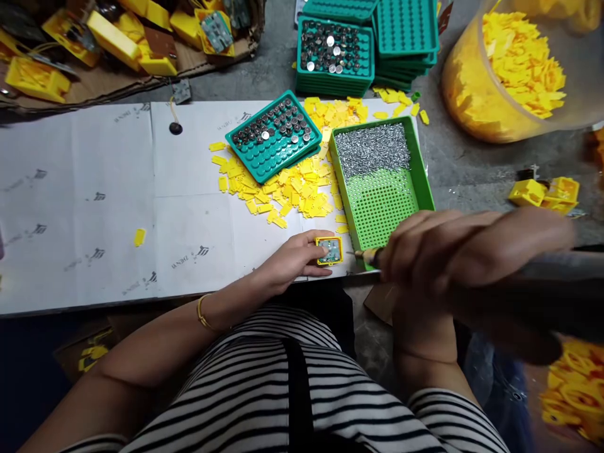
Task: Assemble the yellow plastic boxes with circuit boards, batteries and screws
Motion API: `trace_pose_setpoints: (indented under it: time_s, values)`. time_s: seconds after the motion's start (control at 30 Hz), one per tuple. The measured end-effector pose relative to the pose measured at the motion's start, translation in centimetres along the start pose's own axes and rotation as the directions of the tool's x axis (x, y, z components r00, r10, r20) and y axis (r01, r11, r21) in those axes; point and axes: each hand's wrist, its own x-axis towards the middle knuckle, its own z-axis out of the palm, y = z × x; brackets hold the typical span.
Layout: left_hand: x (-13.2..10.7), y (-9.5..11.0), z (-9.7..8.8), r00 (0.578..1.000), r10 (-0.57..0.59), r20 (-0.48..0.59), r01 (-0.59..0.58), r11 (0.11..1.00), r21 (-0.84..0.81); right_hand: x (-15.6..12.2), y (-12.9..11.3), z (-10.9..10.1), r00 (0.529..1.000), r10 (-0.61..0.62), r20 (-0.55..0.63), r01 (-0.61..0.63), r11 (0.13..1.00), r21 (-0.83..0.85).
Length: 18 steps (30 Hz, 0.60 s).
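My left hand (295, 258) grips a small yellow plastic case (340, 250) near the table's front edge, with the thumb over the green circuit board (333, 253) inside it. In my right hand (438, 248) is an electric screwdriver (533, 296), its dark body blurred and close to the camera. The screwdriver's thin tip points left at the case, a short gap apart from it. Just beyond that tip stands a green perforated tray (382, 204) with a heap of small silver screws (372, 150) at its far end.
Loose yellow plastic pieces (302, 189) lie around a tilted teal tray (278, 157) of button cells. Stacked teal trays (335, 75) stand behind. A clear tub (462, 94) of yellow parts is at right, a cardboard box (207, 69) of yellow cases at upper left.
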Motion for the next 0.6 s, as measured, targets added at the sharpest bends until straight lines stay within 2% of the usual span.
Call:
trace_pose_setpoints:
  time_s: [0.13,0.23,0.3,0.37,0.43,0.6]
  values:
    - [-1.0,-0.4,-0.3,0.998,0.032,0.061,-0.024,0.993,-0.118,-0.4,-0.1,-1.0,0.999,-0.019,-0.038,0.018,1.000,-0.022]
    - [-1.4,-0.7,-0.5,0.991,0.093,0.095,-0.082,0.990,-0.113,0.2,0.8,-2.7,0.988,-0.114,-0.105,0.109,0.993,-0.049]
    - [-1.6,-0.8,-0.4,0.988,0.127,0.089,-0.119,0.989,-0.083,1.0,1.8,-4.3,0.953,-0.253,-0.165,0.248,0.967,-0.048]
    - [-1.6,-0.8,-0.4,0.986,0.148,0.074,-0.145,0.988,-0.051,1.8,2.8,-5.7,0.890,-0.410,-0.199,0.415,0.910,-0.015]
    - [-1.6,-0.8,-0.4,0.987,0.151,0.061,-0.149,0.988,-0.028,2.3,3.5,-6.6,0.845,-0.494,-0.206,0.508,0.861,0.019]
    - [-1.6,-0.9,-0.6,0.980,0.196,-0.013,-0.197,0.980,-0.001,2.3,4.2,-7.3,0.844,-0.501,-0.194,0.511,0.859,0.004]
